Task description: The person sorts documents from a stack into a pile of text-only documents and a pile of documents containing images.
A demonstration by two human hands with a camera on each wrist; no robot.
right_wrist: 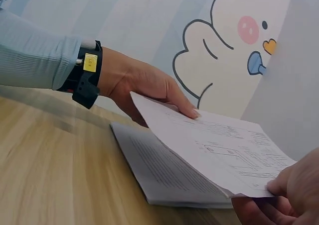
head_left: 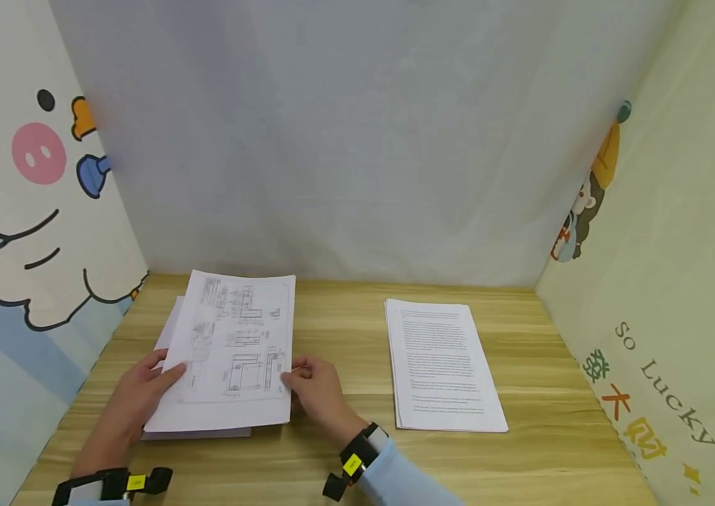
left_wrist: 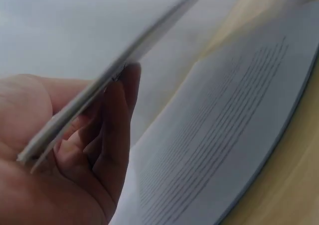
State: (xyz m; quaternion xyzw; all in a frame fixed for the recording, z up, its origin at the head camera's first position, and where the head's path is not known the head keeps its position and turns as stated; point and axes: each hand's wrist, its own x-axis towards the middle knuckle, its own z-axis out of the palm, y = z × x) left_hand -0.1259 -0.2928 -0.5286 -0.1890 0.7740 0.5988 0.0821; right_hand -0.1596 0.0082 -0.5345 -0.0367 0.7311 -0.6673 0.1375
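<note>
Both hands hold a thin sheaf of paper (head_left: 205, 379) whose top sheet carries technical drawings. My left hand (head_left: 138, 397) grips its left edge, thumb on top and fingers curled beneath, as the left wrist view shows. At the right edge, my right hand (head_left: 319, 393) pinches the sheaf between thumb and fingers. The sheaf is raised and tilted over a stack of printed text pages (right_wrist: 169, 170), which it mostly covers in the head view. In the left wrist view, lines of text show on that lower stack (left_wrist: 214, 130).
A second stack of text pages (head_left: 442, 372) lies on the right of the wooden table (head_left: 338, 316). A grey curtain (head_left: 344, 140) hangs behind the table. Printed cloth walls, one with a cartoon duck (head_left: 47, 267), stand at both sides.
</note>
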